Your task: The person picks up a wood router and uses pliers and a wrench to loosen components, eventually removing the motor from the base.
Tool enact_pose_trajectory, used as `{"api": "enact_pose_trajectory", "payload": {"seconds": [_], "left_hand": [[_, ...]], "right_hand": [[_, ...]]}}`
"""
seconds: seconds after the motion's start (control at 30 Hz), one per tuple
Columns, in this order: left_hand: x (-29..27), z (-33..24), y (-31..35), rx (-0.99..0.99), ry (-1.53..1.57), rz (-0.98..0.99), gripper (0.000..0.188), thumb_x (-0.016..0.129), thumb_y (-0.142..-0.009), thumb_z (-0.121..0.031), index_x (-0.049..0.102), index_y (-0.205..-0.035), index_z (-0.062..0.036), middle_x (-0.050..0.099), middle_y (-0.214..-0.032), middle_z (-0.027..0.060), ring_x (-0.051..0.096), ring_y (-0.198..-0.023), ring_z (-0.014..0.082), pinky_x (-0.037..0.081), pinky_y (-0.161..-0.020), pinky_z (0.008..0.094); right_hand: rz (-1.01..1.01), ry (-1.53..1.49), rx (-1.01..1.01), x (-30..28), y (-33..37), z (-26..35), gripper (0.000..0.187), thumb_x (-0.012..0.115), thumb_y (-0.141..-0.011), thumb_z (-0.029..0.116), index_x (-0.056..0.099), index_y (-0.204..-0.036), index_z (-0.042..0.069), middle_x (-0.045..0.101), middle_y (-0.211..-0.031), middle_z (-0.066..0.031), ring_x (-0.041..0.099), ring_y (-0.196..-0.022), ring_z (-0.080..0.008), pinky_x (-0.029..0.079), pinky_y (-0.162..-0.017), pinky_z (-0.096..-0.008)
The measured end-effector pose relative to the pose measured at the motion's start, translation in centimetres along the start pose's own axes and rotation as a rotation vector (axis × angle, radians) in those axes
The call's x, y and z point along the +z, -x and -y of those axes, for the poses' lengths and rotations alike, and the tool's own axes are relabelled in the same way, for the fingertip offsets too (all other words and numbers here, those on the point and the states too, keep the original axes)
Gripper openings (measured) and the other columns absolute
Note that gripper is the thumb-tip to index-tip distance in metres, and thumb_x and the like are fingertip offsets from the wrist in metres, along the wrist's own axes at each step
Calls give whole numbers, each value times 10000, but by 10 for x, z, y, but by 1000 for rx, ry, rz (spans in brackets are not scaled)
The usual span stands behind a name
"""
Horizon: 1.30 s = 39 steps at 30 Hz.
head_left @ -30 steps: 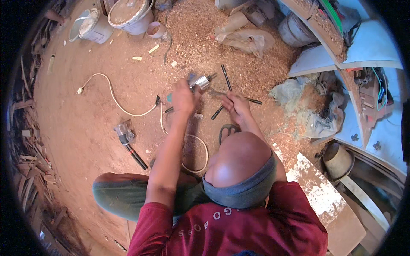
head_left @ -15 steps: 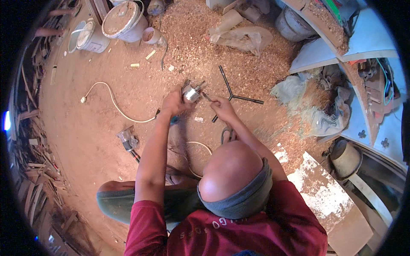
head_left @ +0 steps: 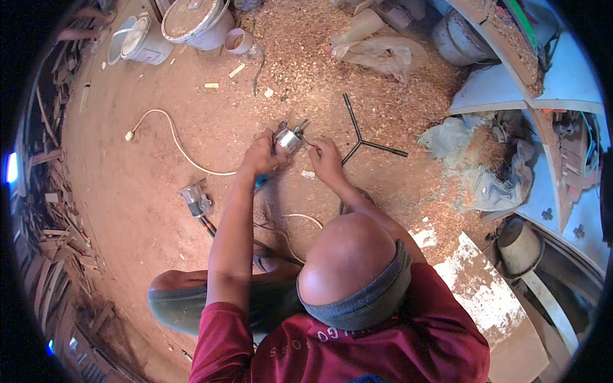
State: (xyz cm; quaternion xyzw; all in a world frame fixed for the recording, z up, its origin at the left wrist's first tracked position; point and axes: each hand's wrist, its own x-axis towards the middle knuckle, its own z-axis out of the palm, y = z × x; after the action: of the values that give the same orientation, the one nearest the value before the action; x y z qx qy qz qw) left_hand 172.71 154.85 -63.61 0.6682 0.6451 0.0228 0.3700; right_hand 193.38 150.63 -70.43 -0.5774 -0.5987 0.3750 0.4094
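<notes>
My left hand [head_left: 262, 153] is closed around a power tool [head_left: 289, 140] with a silver cylindrical metal head; a bit of its blue body shows below the hand. A short rod or shaft sticks up from the head. Close on the right, my right hand [head_left: 327, 159] pinches a thin metal tool [head_left: 306, 143], its tip at the side of the silver head. My fingers cover most of this thin tool, so its exact kind is hidden. A black three-armed wrench [head_left: 361, 141] lies on the floor just right of my right hand.
A white cord [head_left: 167, 137] with a plug curves across the floor at left. Nearby lies another tool with a clear housing [head_left: 195, 200]. White buckets [head_left: 199, 29] stand at the far left, wood shavings [head_left: 306, 64] cover the far floor, and a stained board [head_left: 485, 300] lies at right.
My right hand has moved left, closer to the silver head, bringing the thin tool against its side. My left hand keeps its hold. The whole view has shifted slightly.
</notes>
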Motion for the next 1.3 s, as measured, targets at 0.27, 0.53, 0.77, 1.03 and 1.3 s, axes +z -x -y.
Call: {"api": "enact_pose_trajectory", "payload": {"seconds": [0.27,0.53,0.77,1.03,1.3], "left_hand": [[-2,0,-2,-3,9,9,557,798,-709,-272,511,-1106,-7,662,-991,264,652,-939,411,516,-821,460],[1,1,4,-52,-43,30,684,853,-659,-347,519,-1156,-16,656,-1092,261,641,-1045,411,508,-898,462],[-3,-33,17,118,-20,-292,434,653,-838,-281,529,-1151,-7,624,-1083,267,607,-1040,445,475,-914,496],[14,-92,8,267,302,-333,221,555,-893,-130,602,-1052,15,591,-1007,273,593,-971,431,468,-879,455],[-9,-117,13,40,1139,34,269,685,-924,-83,678,-1184,-13,720,-989,63,661,-870,126,529,-751,267]], "right_hand": [[-18,70,18,7,-4,-1,176,663,-873,59,693,-1037,6,652,-949,-169,648,-832,-315,515,-735,-387],[82,269,-13,-4,-8,17,221,690,-835,122,703,-1049,66,650,-991,-167,585,-986,-372,449,-909,-460],[-36,1,36,-26,-20,40,280,684,-892,160,671,-1149,50,671,-945,-143,646,-899,-310,516,-800,-412],[129,-686,419,-47,-23,58,351,611,-982,156,599,-1304,17,691,-906,-65,634,-744,-104,516,-592,-250],[125,-667,391,-84,-35,70,297,663,-964,180,670,-1215,20,671,-817,-26,595,-646,-76,492,-553,-232]]}}
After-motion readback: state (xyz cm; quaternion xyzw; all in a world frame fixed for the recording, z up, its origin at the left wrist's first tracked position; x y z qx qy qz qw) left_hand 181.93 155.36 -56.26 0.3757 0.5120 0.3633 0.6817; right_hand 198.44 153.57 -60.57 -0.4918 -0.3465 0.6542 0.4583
